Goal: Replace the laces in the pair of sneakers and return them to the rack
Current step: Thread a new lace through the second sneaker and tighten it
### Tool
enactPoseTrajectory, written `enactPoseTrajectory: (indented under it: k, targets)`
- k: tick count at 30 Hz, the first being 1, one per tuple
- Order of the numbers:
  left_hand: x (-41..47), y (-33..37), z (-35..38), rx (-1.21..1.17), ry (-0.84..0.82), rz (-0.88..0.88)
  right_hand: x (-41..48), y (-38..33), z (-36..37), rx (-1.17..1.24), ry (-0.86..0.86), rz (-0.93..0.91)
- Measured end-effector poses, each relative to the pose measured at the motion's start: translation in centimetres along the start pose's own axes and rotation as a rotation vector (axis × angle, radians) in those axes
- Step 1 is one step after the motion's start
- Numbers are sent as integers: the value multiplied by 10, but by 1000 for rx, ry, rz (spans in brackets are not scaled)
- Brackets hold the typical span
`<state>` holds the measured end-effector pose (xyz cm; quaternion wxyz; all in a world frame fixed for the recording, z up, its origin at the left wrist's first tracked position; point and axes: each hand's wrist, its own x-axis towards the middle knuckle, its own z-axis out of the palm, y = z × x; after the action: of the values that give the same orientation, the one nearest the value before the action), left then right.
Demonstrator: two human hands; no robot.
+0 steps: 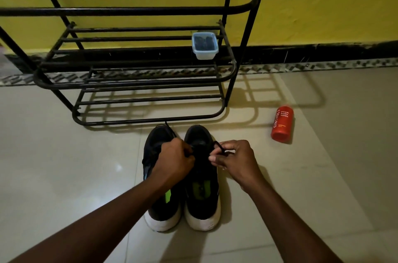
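Floor [64,155]: 2 sneakers [201,204], 1 rack [137,11]

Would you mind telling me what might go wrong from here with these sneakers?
The black lace in the right hand barely shows against the black right sneaker, so an eyelet may be missed. The loose lace end beyond the left hand trails toward the rack and might snag when lifted.

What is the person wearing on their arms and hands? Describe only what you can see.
No gloves: the left hand and right hand are bare. The left forearm and right forearm are uncovered to the picture's edge, with no sleeve, watch or bracelet in view.
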<state>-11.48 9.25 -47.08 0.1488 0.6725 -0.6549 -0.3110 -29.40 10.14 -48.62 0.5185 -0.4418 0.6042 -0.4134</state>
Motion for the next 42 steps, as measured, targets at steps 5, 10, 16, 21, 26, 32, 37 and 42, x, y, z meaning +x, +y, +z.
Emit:
enactPoseTrajectory:
  k: [5, 10, 16, 21, 26, 32, 37, 42]
  targets:
    - [9, -2, -3, -61, -31, -94, 10, -6, 7, -243, 9, -89]
    - [12, -4, -1, -71, -48, -121, 11, -11, 16, -393, 10, -198]
    - [11, -7, 2, -95, -64, -136, 9, -8, 21, -581, -11, -293]
    - [11, -8, 1, -124, -76, -165, 15, -16, 20, -681, -145, -290]
    - [10, -8, 1, -149, -84, -196, 22, -27, 21, -731, -209, -263]
    - [11, -11, 3, -177, -96, -220, 14, -7, 27, -538, -63, -240]
    - [9, -7, 0, -210, -107, -219, 14, 0, 35, -442, -12, -172]
    - [7, -5, -3, -269, -102, -227, 15, 1, 37, -423, 14, -183]
